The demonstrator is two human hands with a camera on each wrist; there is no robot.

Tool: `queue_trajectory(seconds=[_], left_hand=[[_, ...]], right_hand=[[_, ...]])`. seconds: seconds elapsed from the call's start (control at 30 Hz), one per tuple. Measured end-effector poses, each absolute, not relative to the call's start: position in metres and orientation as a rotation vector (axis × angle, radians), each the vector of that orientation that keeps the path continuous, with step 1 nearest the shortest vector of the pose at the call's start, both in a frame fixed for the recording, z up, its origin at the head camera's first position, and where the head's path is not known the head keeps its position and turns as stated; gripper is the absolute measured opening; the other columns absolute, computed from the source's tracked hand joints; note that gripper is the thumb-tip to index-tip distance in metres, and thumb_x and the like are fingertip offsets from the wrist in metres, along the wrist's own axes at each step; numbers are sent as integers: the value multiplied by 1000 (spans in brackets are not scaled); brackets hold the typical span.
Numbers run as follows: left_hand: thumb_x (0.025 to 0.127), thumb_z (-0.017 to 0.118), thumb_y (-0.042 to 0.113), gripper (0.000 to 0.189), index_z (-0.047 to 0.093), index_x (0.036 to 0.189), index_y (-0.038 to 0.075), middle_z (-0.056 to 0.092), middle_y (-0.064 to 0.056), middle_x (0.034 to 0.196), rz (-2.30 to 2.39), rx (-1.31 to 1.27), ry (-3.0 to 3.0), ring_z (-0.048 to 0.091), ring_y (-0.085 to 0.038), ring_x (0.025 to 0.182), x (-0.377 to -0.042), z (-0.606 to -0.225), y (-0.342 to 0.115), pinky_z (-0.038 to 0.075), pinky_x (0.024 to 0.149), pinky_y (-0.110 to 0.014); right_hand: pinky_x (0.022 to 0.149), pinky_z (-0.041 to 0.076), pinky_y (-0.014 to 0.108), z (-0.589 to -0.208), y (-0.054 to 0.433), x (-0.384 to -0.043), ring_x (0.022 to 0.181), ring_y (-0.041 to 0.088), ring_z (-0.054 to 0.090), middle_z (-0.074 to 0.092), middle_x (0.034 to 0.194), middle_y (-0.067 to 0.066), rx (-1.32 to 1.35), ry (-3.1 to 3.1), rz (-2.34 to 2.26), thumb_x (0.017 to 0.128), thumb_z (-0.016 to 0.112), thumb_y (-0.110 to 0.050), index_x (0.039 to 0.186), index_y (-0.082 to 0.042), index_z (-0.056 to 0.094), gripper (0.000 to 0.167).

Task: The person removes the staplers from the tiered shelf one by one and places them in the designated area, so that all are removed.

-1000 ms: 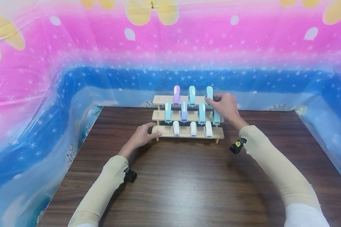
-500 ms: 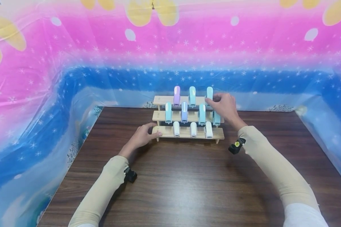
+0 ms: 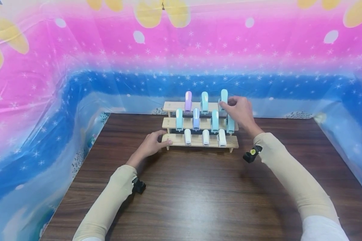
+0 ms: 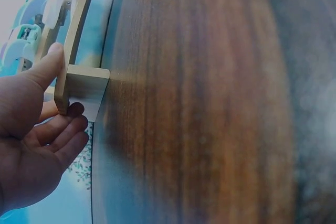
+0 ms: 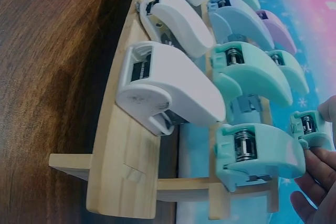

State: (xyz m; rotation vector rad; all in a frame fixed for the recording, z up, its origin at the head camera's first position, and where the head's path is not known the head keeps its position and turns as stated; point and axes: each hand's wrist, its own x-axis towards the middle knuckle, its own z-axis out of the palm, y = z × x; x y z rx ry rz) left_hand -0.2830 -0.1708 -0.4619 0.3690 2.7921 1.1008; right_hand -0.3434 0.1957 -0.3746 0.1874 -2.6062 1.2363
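Note:
A three-tier wooden rack (image 3: 170, 123) bears several small staplers. In the head view my right hand (image 3: 241, 110) pinches a teal stapler (image 3: 224, 96) at the right end of the top tier. From the right wrist, that teal stapler (image 5: 311, 129) shows partly hidden by the fingers, behind another teal stapler (image 5: 257, 153) on the middle tier. My left hand (image 3: 152, 143) grips the left end of the lowest shelf. Up close in the left wrist view, the thumb lies on top of the board (image 4: 81, 19) and the fingers are beneath it.
White staplers (image 3: 205, 137) stand on the lowest tier. The middle tier bears teal ones and a periwinkle stapler (image 3: 196, 119); a purple stapler (image 3: 188, 101) is on top. The rack stands near the far edge of the brown table (image 3: 181, 194), before a patterned cloth (image 3: 169, 53).
The teal stapler in my right hand has risen slightly and shifted a little to the right. My left hand keeps its hold on the rack.

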Motion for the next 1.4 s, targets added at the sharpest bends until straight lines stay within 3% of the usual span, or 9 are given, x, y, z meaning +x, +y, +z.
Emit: queue_trajectory(seconds=[0.2,0.37,0.53,0.8,1.3,1.4], left_hand=[[97,71,40,66,53,146,1,53,-21,149,1099,372,2793,45,-36,141,-285,-462,-171,38,113,-55],[97,71,41,66,53,146,1,53,-21,148,1097,373,2793,48,-35,138,-284,-461,-171,41,110,-55],[97,71,41,66,52,147,2,53,-20,149,1098,346,2788,53,-33,130,-282,-460,-171,43,107,-53],[97,71,40,65,52,146,2,53,-21,148,1098,352,2792,50,-34,135,-283,-460,-170,42,109,-54],[97,71,41,63,54,144,2,56,-19,146,1115,340,2785,54,-32,129,-283,-461,-169,44,106,-53],[97,72,41,63,55,144,2,56,-19,146,1113,338,2786,53,-33,132,-283,-461,-169,43,108,-54]], right_hand=[[81,55,41,-366,200,-342,94,25,69,75,106,11,158,-2619,1208,91,71,-56,121,-4,72,60],[81,55,40,-358,201,-339,94,25,69,75,107,12,141,-2609,1189,92,72,-50,123,-4,71,55],[83,56,39,-352,206,-335,96,25,68,74,110,12,119,-2622,1202,92,71,-54,125,-5,69,59],[87,55,41,-351,222,-330,101,25,67,73,114,13,105,-2604,1204,92,70,-55,126,-4,69,61],[81,51,39,-357,254,-317,100,29,67,73,114,15,42,-2573,1146,93,69,-53,126,-3,70,60],[91,47,45,-360,261,-315,109,31,61,72,114,17,31,-2568,1137,93,70,-52,125,-2,70,60]])
